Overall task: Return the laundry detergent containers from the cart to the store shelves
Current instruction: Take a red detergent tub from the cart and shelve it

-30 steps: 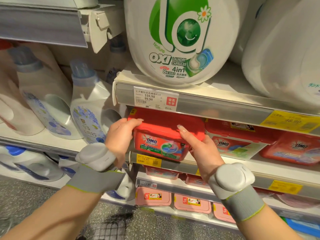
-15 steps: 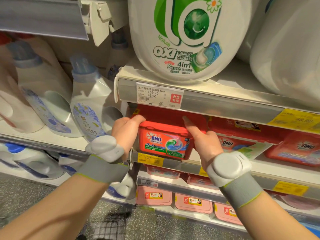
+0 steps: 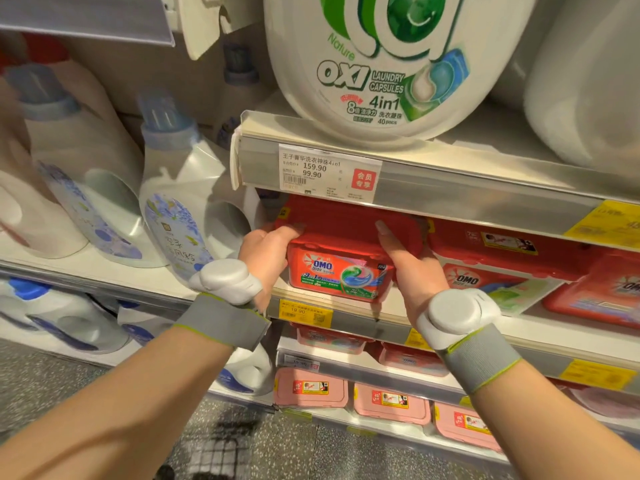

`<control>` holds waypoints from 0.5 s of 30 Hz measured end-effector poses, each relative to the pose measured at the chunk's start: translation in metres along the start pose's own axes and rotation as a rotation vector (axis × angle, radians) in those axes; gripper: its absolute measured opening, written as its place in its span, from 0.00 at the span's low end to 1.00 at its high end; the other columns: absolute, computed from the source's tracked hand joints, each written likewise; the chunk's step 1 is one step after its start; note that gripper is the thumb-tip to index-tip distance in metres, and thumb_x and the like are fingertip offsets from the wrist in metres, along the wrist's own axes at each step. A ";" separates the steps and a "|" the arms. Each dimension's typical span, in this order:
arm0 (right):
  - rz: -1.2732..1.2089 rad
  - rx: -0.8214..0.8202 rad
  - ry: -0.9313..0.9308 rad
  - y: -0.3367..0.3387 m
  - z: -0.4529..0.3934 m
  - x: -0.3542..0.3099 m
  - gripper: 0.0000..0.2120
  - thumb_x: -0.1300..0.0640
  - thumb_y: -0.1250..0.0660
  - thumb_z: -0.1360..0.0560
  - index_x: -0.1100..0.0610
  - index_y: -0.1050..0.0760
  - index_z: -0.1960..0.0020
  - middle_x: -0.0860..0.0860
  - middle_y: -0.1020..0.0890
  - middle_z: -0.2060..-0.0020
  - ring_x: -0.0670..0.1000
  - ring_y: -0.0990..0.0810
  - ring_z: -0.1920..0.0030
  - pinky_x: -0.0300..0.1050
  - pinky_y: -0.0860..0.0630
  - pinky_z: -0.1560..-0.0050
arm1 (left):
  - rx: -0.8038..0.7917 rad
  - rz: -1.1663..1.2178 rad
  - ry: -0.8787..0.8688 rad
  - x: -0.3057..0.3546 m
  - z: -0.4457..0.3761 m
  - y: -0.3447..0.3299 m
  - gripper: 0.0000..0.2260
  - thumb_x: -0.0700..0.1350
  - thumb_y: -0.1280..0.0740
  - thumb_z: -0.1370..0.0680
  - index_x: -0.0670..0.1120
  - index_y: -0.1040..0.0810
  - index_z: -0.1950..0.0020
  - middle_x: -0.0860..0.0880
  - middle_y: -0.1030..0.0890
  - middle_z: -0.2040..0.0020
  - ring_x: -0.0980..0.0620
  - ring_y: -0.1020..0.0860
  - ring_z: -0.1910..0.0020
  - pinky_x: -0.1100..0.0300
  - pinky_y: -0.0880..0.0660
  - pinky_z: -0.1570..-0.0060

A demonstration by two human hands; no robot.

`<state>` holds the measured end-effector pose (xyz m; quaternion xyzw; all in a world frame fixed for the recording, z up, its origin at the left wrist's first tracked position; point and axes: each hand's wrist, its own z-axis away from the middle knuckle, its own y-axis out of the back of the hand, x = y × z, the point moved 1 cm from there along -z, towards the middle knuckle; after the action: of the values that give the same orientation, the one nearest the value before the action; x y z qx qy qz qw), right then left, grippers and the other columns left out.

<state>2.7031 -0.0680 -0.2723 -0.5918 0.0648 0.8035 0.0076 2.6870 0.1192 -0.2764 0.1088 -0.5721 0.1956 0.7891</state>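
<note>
A red OMO capsule box [image 3: 341,268] sits at the left end of the middle shelf [image 3: 388,311], under the shelf rail above. My left hand [image 3: 265,252] grips its left side, fingers curled over the lid edge. On the box's right side, my right hand [image 3: 410,268] holds it with a finger lying along the lid. More red OMO boxes [image 3: 498,268] stand to its right. The cart shows only as dark mesh [image 3: 221,452] at the bottom.
A large white OXI capsule tub [image 3: 381,60] stands on the shelf above, with a price tag [image 3: 329,171] on its rail. White detergent bottles [image 3: 176,202] fill the shelves to the left. Pink boxes [image 3: 391,400] line the lower shelf. The floor is speckled grey.
Both hands have pushed the red OMO box further back into the middle shelf, under the rail above. The view has moved closer to the shelves.
</note>
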 end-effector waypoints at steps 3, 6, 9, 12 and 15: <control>0.013 0.025 -0.013 0.001 -0.002 -0.002 0.40 0.38 0.32 0.29 0.41 0.48 0.23 0.51 0.25 0.32 0.56 0.17 0.52 0.32 0.27 0.72 | 0.012 0.023 -0.003 -0.002 -0.005 -0.002 0.27 0.57 0.28 0.47 0.44 0.20 0.54 0.37 0.17 0.47 0.43 0.20 0.53 0.41 0.26 0.37; -0.001 0.058 -0.008 -0.002 -0.006 0.001 0.40 0.36 0.32 0.30 0.41 0.45 0.24 0.51 0.24 0.33 0.59 0.21 0.41 0.43 0.26 0.44 | 0.027 0.025 0.001 -0.001 -0.008 -0.004 0.28 0.55 0.27 0.45 0.42 0.20 0.50 0.38 0.16 0.48 0.40 0.18 0.48 0.43 0.25 0.39; -0.039 0.084 -0.012 -0.005 -0.011 0.005 0.39 0.36 0.30 0.31 0.40 0.43 0.25 0.49 0.26 0.31 0.58 0.25 0.35 0.50 0.31 0.32 | 0.025 0.026 0.007 0.000 -0.008 -0.005 0.22 0.52 0.28 0.40 0.42 0.20 0.49 0.39 0.16 0.48 0.39 0.19 0.46 0.43 0.25 0.39; -0.022 0.101 -0.013 -0.006 -0.010 0.006 0.39 0.37 0.31 0.30 0.41 0.44 0.24 0.50 0.28 0.31 0.58 0.26 0.34 0.50 0.32 0.31 | 0.029 0.037 0.007 -0.001 -0.008 -0.004 0.24 0.51 0.29 0.39 0.41 0.21 0.47 0.39 0.17 0.48 0.39 0.19 0.46 0.43 0.24 0.39; -0.017 0.107 -0.032 -0.006 -0.007 0.005 0.38 0.39 0.32 0.28 0.47 0.44 0.23 0.52 0.25 0.34 0.59 0.26 0.36 0.48 0.33 0.32 | 0.020 0.016 -0.006 -0.002 -0.007 -0.004 0.24 0.53 0.28 0.40 0.43 0.20 0.48 0.42 0.16 0.49 0.43 0.18 0.48 0.45 0.24 0.39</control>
<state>2.7085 -0.0631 -0.2800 -0.5782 0.1025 0.8080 0.0473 2.6948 0.1178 -0.2803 0.1128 -0.5731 0.2073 0.7848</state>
